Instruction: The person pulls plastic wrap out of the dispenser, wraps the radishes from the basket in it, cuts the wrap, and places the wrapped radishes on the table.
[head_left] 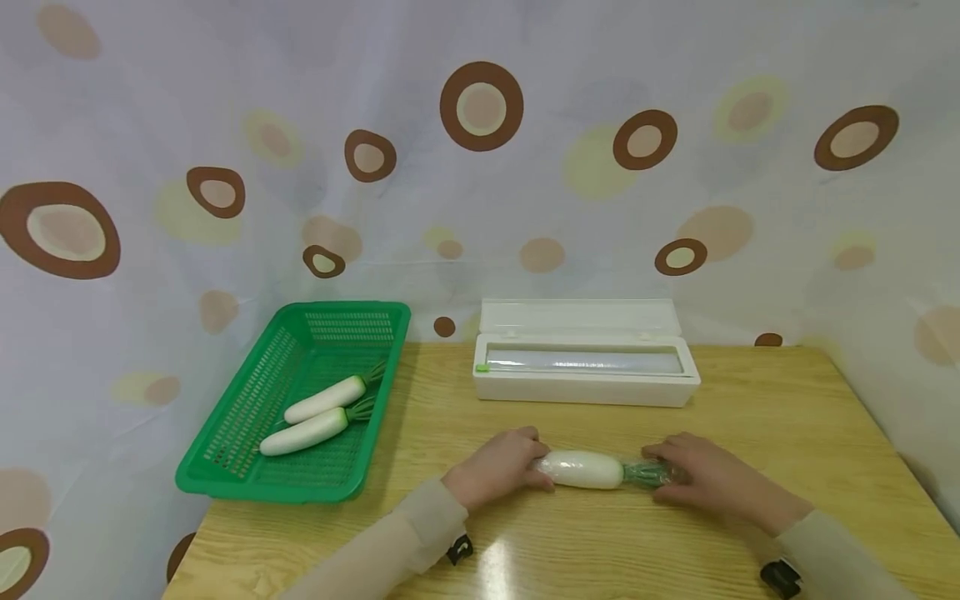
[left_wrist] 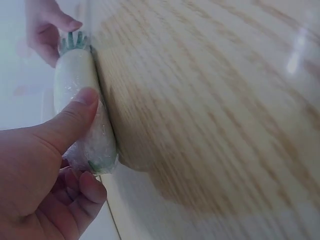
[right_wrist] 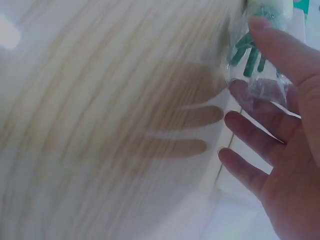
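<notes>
A white radish (head_left: 587, 469) in clear plastic wrap lies crosswise on the wooden table, its cut green stalks (head_left: 648, 473) to the right. My left hand (head_left: 501, 467) grips its left end; in the left wrist view the thumb (left_wrist: 75, 117) lies along the wrapped body and the other fingers curl at its tip. At the stalk end, my right hand (head_left: 708, 477) pinches the wrap between thumb and index finger. Its other fingers (right_wrist: 252, 137) are spread apart, as the right wrist view shows. Loose film (right_wrist: 270, 92) sticks out past the stalks.
Two more white radishes (head_left: 303, 432) with green stalks lie in a green plastic basket (head_left: 348, 492) on the left. Behind my hands stands a white wrap dispenser (head_left: 585, 390), lid (head_left: 577, 317) raised, with a roll of film (head_left: 581, 361) inside. A patterned curtain (head_left: 555, 200) hangs behind the table (head_left: 787, 400).
</notes>
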